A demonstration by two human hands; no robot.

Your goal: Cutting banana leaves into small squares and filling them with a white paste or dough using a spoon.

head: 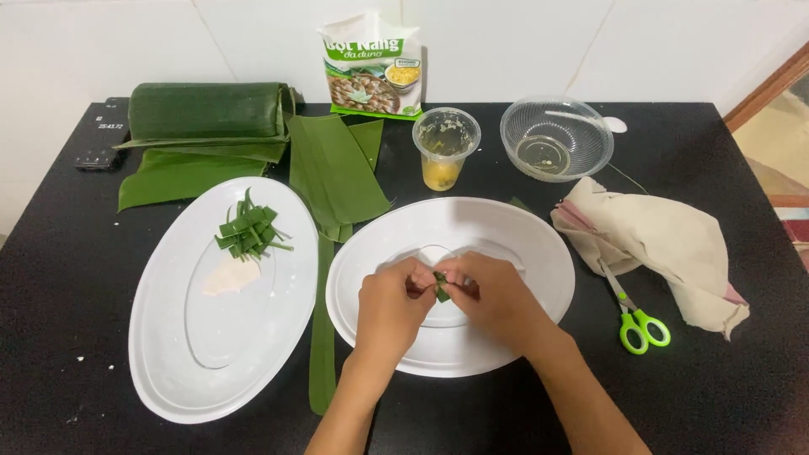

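- Black table (67, 278) fills the frame; white tiled wall along the top edge.
- Left hand (389, 310) and right hand (497, 299) meet over the white plate (539, 253) at lower centre. Fingers of both are curled and pinched onto a small green leaf piece (442, 287) held between them, above the plate's middle.
- Second plate (168, 354), white and oval, at lower left. It carries a heap of folded green leaf pieces (249, 232) and a pale dough lump (232, 275) just below them.
- Long leaf strip (322, 354) lies between the two plates, its top end touching broader cut leaves (333, 168) at upper centre.
- Leaf roll (206, 111) at upper left, with flat leaves beneath it.
- Flour bag (371, 63), white with a green band and a food picture, leans on the wall at top centre.
- Clear cup (446, 147) with yellow contents stands just below the bag; clear bowl (556, 139) to its right.
- Beige cloth (657, 240) at right, crumpled; scissors (636, 316) with green handles partly under its lower edge.
- Dark device (101, 143) at far upper left.
- Nothing lies between the hands and the camera.
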